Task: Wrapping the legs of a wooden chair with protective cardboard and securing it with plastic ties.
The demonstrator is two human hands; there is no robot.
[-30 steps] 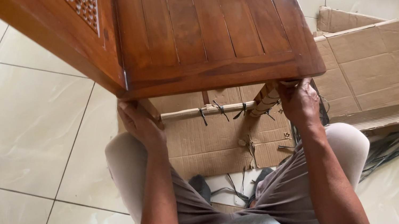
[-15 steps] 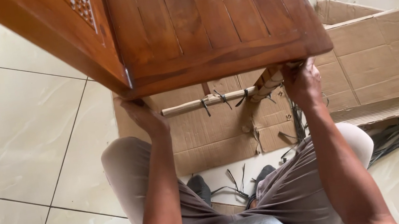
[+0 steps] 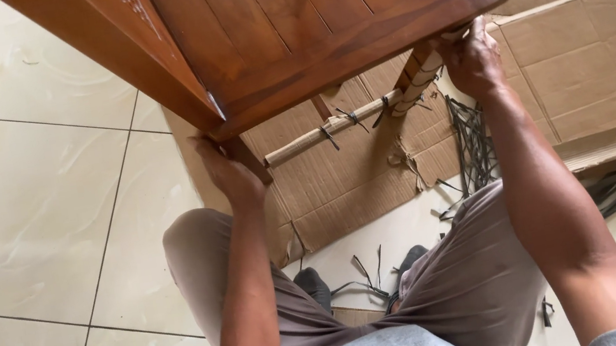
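Swung rightward, wooden table [image 3: 298, 16] hides fingers of both gripping hands: left [image 3: 229, 174], right [image 3: 472, 58].

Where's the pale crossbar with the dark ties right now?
The crossbar runs under the wooden seat, above the cardboard, between the left hand and right hand.

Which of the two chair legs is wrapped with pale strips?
The leg under the right hand; the leg by the left hand is bare dark wood.
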